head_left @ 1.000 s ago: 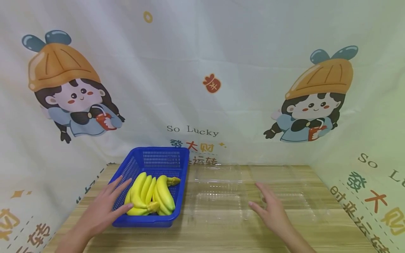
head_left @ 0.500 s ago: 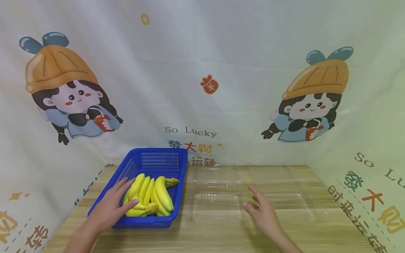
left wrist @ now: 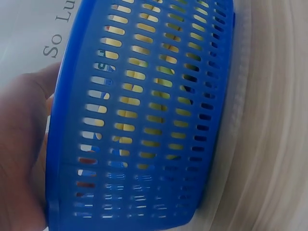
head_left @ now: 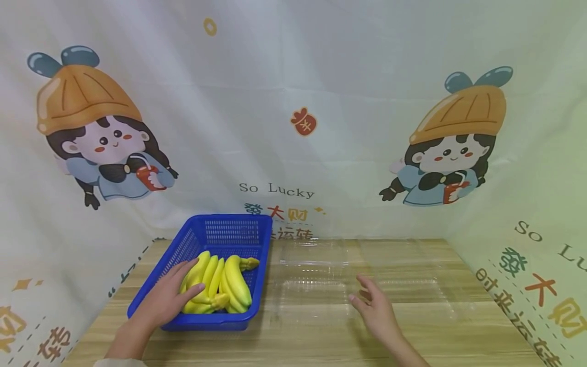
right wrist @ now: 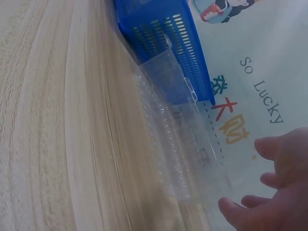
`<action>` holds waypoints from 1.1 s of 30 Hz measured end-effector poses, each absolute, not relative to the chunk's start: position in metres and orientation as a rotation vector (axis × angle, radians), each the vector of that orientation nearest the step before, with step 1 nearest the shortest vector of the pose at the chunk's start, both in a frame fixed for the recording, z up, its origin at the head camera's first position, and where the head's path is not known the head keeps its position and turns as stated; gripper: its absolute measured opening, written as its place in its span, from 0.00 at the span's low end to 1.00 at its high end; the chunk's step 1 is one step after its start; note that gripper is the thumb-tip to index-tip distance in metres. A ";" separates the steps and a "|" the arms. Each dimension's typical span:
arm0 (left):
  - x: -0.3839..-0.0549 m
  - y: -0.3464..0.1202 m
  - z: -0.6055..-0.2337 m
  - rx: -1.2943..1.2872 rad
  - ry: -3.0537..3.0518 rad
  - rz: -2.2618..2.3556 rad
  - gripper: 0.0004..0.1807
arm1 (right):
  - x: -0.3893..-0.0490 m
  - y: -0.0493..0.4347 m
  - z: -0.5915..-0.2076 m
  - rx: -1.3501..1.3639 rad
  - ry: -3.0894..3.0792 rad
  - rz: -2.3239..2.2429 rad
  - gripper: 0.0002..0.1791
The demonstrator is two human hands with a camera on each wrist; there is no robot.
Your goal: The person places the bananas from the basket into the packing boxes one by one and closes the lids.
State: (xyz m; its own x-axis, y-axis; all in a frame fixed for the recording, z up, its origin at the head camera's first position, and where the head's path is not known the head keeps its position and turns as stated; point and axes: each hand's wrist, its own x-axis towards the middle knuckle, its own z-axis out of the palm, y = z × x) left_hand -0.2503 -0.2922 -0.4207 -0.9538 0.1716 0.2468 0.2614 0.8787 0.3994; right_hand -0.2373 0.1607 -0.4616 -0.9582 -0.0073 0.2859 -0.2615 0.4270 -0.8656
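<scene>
A blue plastic basket (head_left: 267, 270) stands on the left of the table and holds two bunches of yellow bananas (head_left: 237, 285). My left hand (head_left: 170, 295) reaches over the basket's left side, its fingers at the nearer bunch (head_left: 198, 275); whether they touch it I cannot tell. In the left wrist view the basket wall (left wrist: 144, 110) hides most of the fingertips of that hand (left wrist: 21, 139). My right hand (head_left: 377, 308) hovers with loosely bent fingers and holds nothing. Close to it lies a clear plastic container (head_left: 315, 300), also visible in the right wrist view (right wrist: 180, 144).
Another clear container (head_left: 415, 295) lies farther right, its outline faint. Both are on a wood-grain table (head_left: 275, 349). A pale printed cloth (head_left: 348, 132) hangs behind the table and along its sides.
My left hand has moved right, over the basket to the left bunch of bananas. The right hand has drifted slightly left and nearer to me. Basket and containers stay put.
</scene>
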 end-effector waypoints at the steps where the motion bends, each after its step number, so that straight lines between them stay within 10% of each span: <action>1: -0.251 -0.292 -0.420 -0.326 -2.848 -0.648 0.40 | -0.237 0.160 -0.462 0.232 -2.440 1.553 0.30; 33: -0.278 -0.294 -0.420 -0.129 -3.067 -0.687 0.43 | -0.243 0.152 -0.484 0.001 -2.411 1.575 0.21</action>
State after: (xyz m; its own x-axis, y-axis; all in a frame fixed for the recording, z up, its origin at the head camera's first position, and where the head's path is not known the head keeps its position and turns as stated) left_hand -0.2775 -0.2943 -0.4200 -0.9966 0.0806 0.0140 0.0789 0.9013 0.4259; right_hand -0.2434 0.1516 -0.4840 -0.9660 0.1405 0.2170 -0.1422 0.4121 -0.9000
